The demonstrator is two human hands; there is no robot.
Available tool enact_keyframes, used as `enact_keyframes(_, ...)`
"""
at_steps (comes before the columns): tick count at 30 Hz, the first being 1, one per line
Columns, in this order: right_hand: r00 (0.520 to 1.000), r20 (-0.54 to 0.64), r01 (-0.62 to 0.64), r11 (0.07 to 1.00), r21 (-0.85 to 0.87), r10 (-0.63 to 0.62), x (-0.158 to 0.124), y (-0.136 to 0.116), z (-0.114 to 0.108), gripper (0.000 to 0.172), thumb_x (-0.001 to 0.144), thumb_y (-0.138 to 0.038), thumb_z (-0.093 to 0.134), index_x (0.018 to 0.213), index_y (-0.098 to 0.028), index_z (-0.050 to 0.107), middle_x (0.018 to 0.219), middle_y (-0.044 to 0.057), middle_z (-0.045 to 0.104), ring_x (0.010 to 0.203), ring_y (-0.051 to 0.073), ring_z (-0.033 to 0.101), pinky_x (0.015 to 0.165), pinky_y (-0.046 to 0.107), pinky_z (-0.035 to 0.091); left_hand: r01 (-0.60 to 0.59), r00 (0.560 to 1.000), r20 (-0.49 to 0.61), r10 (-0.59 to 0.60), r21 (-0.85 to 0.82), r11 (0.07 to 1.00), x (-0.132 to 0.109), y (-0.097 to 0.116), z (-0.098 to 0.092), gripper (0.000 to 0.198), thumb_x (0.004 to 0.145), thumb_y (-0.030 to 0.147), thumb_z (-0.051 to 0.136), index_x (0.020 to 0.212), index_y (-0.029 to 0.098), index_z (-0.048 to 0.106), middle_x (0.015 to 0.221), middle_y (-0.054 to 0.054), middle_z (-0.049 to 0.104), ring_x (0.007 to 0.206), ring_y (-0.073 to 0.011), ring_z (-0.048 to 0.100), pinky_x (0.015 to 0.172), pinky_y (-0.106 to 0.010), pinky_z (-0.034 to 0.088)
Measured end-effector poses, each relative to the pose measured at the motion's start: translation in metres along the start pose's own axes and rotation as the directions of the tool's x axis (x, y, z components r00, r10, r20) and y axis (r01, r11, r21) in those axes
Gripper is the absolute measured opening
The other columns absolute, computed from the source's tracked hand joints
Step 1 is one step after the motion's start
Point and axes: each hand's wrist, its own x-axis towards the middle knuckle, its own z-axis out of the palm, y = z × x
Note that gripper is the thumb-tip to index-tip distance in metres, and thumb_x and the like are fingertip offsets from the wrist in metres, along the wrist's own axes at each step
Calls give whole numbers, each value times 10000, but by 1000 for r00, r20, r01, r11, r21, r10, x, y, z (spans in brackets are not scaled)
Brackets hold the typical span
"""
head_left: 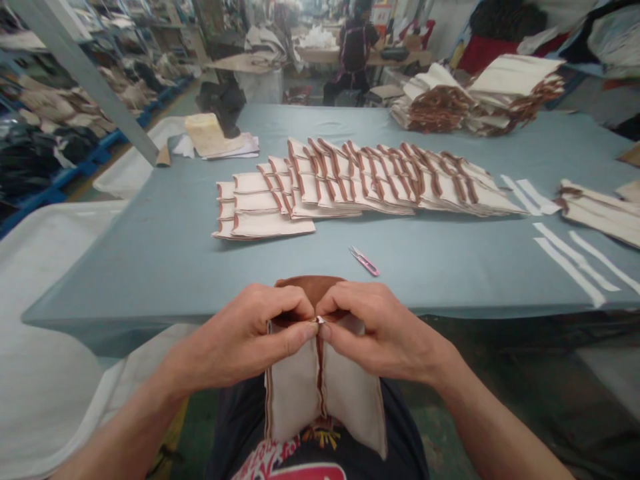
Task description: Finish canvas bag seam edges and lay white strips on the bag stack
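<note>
Between my hands hangs a cream fabric piece [295, 393] with brown edges and a brown seam down its middle, in front of my body. My left hand [260, 327] pinches its top at the seam, thumb and forefinger pressed together. From the other side my right hand [380, 327] pinches the same spot, the fingertips of both hands almost touching. A tiny white bit shows between the thumbs; I cannot make out what it is. Brown material of the piece shows behind the fingers. Just beyond, pink-handled thread snips [365, 261] lie on the blue-grey table [165, 260].
A long overlapping row of cream and brown fabric pieces [350, 180] lies across the table. White strips [570, 267] and more folded pieces [605, 210] are at the right. Fabric stacks [435, 100] stand at the back. White bins [45, 253] flank the left edge. A person [353, 53] sits far behind.
</note>
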Motion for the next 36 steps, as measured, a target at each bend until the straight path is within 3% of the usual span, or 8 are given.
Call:
enact_keyframes(5, 988, -79, 110, 964, -243, -133, 0, -4, 5, 117, 873, -121, 567, 798, -144, 655, 704, 27, 690, 636, 153, 585, 640, 291, 392, 48, 994, -104, -37, 111, 993, -1, 3, 9, 169, 862, 111, 515, 749, 171, 625, 616, 84, 517, 565, -68, 429, 552, -215, 317)
enact_keyframes(9, 980, -87, 143, 934, -329, -180, 3, -7, 6, 134, 875, -137, 570, 783, -156, 665, 709, 28, 723, 628, 165, 620, 635, 302, 411, 46, 983, -181, -15, 165, 985, -4, 7, 15, 146, 812, 109, 515, 719, 171, 609, 595, 88, 472, 551, -68, 405, 541, -220, 301)
enact_keyframes(15, 989, -46, 122, 956, -268, -139, -1, -6, 5, 136, 868, -153, 559, 791, -158, 671, 714, 45, 729, 636, 178, 629, 629, 311, 433, 98, 974, -213, -72, 116, 988, -7, 8, 24, 138, 813, 110, 531, 707, 174, 593, 605, 79, 539, 544, -66, 449, 537, -207, 330)
enact_keyframes(21, 997, -56, 49, 984, -170, -60, -8, -2, 7, 152, 864, -138, 553, 790, -156, 685, 702, 47, 719, 635, 166, 623, 626, 287, 423, 142, 974, -182, -138, 9, 990, -6, 7, 32, 156, 831, 134, 529, 717, 166, 630, 626, 59, 597, 567, -78, 498, 549, -204, 361)
enact_keyframes(24, 997, -70, 1, 988, -151, -12, -9, -2, 10, 154, 846, -131, 543, 774, -166, 675, 681, 33, 697, 620, 154, 608, 612, 274, 401, 176, 967, -161, -196, -129, 976, -5, 6, 32, 148, 820, 138, 528, 722, 161, 637, 628, 57, 597, 575, -79, 499, 543, -190, 367)
enact_keyframes(30, 996, -67, 51, 980, -191, -65, -9, -1, 16, 190, 849, -107, 483, 775, -167, 647, 673, 34, 663, 608, 153, 562, 617, 284, 367, 282, 955, 27, -295, -383, 880, -11, -2, 23, 116, 796, 172, 545, 783, 150, 658, 695, 35, 650, 597, -91, 537, 531, -178, 402)
enact_keyframes(33, 997, -47, 56, 984, -172, -65, -9, 3, 18, 181, 855, -114, 478, 780, -179, 629, 665, 22, 642, 605, 150, 535, 620, 283, 362, 268, 962, 31, -271, -296, 917, -14, -6, 20, 174, 775, 127, 506, 817, 157, 673, 726, 36, 661, 627, -97, 559, 566, -183, 432)
enact_keyframes(36, 1000, -3, 10, 997, -82, -10, -7, 7, 20, 186, 874, -126, 462, 788, -181, 618, 675, 12, 630, 621, 145, 539, 635, 277, 373, 174, 983, -54, -178, -71, 982, -16, -8, 19, 223, 754, 76, 490, 812, 167, 686, 701, 53, 643, 612, -83, 535, 587, -187, 409)
